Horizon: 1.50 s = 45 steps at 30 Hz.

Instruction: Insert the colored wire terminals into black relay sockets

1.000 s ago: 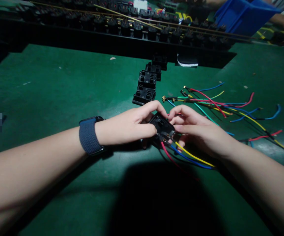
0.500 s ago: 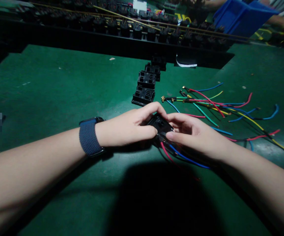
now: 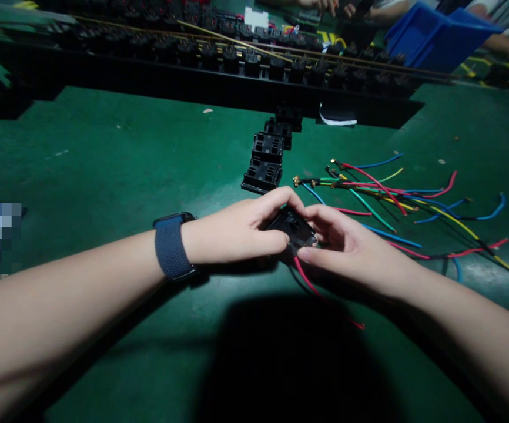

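roughly midway between hands, black housing [image 3: 296, 227]: three o'clock from my left hand [image 3: 241, 234], nine from my right hand [image 3: 360, 248], both pinching it; red wire [image 3: 306, 280] points past four.

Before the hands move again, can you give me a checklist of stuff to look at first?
1. Left hand has hold of the black housing: ok, thumb and finger are on it.
2. Right hand is on it too: ok, its thumb is at the near edge.
3. Red wire shows at that edge: ok.
4. Wire is firmly fixed inside: cannot tell, the hands hide it.
5. Loose wires lie untangled: not ok, they cross on the green table.
6. Other black housings are lined up: ok, roughly in a row.
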Each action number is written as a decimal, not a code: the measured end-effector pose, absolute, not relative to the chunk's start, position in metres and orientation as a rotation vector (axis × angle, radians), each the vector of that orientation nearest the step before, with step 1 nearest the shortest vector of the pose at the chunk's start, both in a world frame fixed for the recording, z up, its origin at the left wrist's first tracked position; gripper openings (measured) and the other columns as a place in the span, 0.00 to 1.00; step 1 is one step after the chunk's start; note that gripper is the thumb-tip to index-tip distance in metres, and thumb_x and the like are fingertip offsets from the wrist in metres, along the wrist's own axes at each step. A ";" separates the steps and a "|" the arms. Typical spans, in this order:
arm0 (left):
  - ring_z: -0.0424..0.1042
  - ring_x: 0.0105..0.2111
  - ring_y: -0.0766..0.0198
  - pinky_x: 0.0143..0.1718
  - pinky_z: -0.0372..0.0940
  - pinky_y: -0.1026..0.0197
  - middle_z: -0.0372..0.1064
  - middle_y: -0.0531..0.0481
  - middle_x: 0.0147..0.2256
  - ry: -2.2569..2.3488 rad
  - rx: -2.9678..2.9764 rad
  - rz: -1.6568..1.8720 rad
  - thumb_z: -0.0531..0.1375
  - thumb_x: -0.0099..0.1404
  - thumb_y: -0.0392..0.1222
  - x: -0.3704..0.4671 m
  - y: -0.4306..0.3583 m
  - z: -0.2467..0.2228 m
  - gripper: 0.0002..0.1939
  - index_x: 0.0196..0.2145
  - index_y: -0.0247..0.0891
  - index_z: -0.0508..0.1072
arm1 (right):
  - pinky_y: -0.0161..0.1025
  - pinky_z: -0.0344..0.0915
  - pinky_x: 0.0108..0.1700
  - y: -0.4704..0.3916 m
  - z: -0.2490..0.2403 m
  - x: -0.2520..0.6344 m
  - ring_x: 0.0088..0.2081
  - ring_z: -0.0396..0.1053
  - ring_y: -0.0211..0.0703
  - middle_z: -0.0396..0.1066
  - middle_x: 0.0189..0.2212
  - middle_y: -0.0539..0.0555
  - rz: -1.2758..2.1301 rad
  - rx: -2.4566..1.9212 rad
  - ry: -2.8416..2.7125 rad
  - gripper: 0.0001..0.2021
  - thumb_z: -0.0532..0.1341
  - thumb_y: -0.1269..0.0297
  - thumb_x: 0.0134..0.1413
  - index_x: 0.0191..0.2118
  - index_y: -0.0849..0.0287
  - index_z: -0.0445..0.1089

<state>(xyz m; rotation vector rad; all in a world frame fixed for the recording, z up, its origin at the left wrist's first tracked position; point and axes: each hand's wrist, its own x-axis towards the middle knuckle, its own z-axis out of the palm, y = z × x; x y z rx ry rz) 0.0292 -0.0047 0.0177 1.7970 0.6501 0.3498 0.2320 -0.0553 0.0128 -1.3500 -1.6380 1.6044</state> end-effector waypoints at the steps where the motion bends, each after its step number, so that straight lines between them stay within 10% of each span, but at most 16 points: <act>1: 0.67 0.34 0.65 0.33 0.64 0.62 0.68 0.51 0.38 0.640 1.807 0.363 0.55 0.59 0.34 0.029 -0.005 0.017 0.18 0.48 0.38 0.61 | 0.37 0.63 0.40 -0.055 0.013 0.232 0.39 0.65 0.41 0.64 0.35 0.48 1.607 -1.350 -1.639 0.17 0.64 0.62 0.52 0.47 0.52 0.62; 45: 0.66 0.30 0.67 0.32 0.62 0.64 0.67 0.53 0.34 0.582 1.954 0.375 0.57 0.63 0.40 0.026 -0.008 0.018 0.15 0.47 0.38 0.63 | 0.33 0.58 0.33 -0.049 0.016 0.238 0.34 0.60 0.35 0.60 0.36 0.47 1.704 -1.212 -1.655 0.15 0.63 0.69 0.49 0.43 0.54 0.59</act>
